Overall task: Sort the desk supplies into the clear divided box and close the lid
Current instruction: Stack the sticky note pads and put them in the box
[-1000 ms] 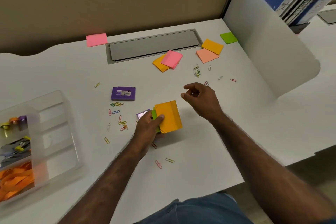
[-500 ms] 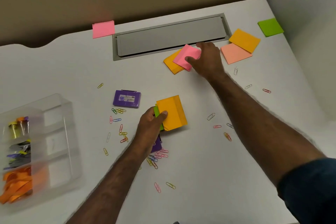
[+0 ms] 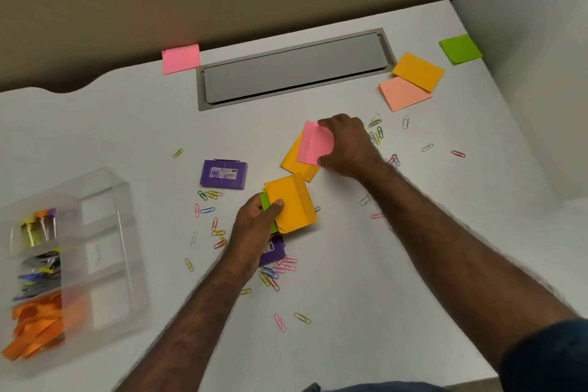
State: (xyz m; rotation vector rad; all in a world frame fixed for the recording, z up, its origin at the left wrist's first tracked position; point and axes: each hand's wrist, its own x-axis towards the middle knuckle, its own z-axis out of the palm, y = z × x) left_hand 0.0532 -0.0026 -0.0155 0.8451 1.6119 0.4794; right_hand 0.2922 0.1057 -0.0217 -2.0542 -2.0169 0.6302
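My left hand (image 3: 256,223) grips a stack of sticky note pads (image 3: 292,204), orange on top and green beneath, just above the desk's middle. My right hand (image 3: 348,146) holds a pink pad (image 3: 313,143) lying on an orange pad (image 3: 297,159), fingers curled over their edges. The clear divided box (image 3: 105,251) stands open at the left, holding push pins, binder clips and orange bands. More pads lie at the back: pink (image 3: 180,58), orange (image 3: 418,71), peach (image 3: 402,94) and green (image 3: 460,49). Several coloured paper clips (image 3: 280,267) are scattered about.
A purple case (image 3: 223,174) lies left of centre; a second purple case (image 3: 272,251) is partly hidden under my left wrist. A grey cable tray cover (image 3: 292,70) is set into the desk at the back. A white partition (image 3: 525,73) bounds the right side.
My right hand reached out to the pink and orange pads at the back, then drew them toward the stack in my left hand. The left hand stayed put.
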